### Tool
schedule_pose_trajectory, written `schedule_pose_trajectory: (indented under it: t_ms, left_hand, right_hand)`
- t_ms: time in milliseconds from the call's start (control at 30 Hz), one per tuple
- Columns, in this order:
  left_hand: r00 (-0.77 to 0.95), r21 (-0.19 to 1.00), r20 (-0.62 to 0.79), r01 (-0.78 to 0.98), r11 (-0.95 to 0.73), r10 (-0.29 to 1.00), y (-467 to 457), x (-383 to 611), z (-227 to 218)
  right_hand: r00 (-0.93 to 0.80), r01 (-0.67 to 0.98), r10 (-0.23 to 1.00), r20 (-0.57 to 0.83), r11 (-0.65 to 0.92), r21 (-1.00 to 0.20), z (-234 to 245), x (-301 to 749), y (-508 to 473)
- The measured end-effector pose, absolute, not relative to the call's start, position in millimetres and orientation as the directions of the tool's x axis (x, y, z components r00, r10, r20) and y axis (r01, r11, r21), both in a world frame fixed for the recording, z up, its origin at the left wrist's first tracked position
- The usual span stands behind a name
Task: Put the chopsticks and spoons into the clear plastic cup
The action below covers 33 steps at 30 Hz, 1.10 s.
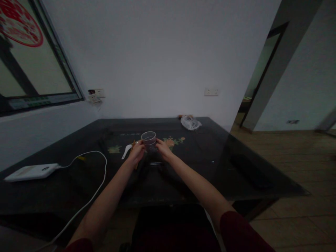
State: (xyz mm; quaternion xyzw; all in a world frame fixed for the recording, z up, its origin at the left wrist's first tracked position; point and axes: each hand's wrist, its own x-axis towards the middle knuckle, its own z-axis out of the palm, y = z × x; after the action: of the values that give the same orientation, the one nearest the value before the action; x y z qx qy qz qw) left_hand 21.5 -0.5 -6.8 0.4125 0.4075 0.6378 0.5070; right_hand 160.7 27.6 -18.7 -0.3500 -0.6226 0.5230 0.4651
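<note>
A small clear plastic cup (pixel 149 139) stands upright on the dark glass table (pixel 210 154), out at arm's length. My left hand (pixel 137 153) is closed against the cup's left side. My right hand (pixel 163 148) grips its right side, fingers curled round it. The cup's lower part is hidden by my fingers. A white spoon (pixel 126 151) lies on the table just left of my left hand. Something thin and brownish (pixel 133 145) lies between the spoon and my left hand; I cannot make out what it is.
A white flat device (pixel 30 172) lies at the table's left, its white cable (pixel 101 164) looping towards the front edge. A crumpled clear plastic bag (pixel 190 122) sits at the far edge by the wall. A doorway opens at the right over wooden floor.
</note>
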Motion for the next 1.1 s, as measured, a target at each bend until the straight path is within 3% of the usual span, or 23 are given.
schedule_pose_trajectory:
  t_ms: [333, 500, 700, 1100]
  left_hand:
    - [0.116, 0.957, 0.129, -0.275, -0.093, 0.985, -13.2, 103.7, -4.4]
    - [0.082, 0.958, 0.163, -0.251, -0.137, 0.983, -17.8, 127.2, -15.7]
    - [0.129, 0.966, 0.142, -0.234, -0.108, 0.981, -19.0, 134.5, -27.0]
    - [0.187, 0.986, 0.126, -0.136, -0.101, 0.974, -26.5, 138.3, -37.3]
  right_hand:
    - [-0.167, -0.089, 0.98, 0.11, 0.096, -0.991, -1.3, 265.0, 9.9]
    - [-0.139, -0.093, 0.99, 0.013, 0.0, -0.996, -0.7, 287.8, -4.1]
    - [-0.114, -0.04, 0.99, 0.084, 0.08, -0.996, -0.8, 297.6, -6.4]
    - [-0.041, -0.011, 0.999, -0.031, -0.031, -0.999, -9.1, 309.7, 1.4]
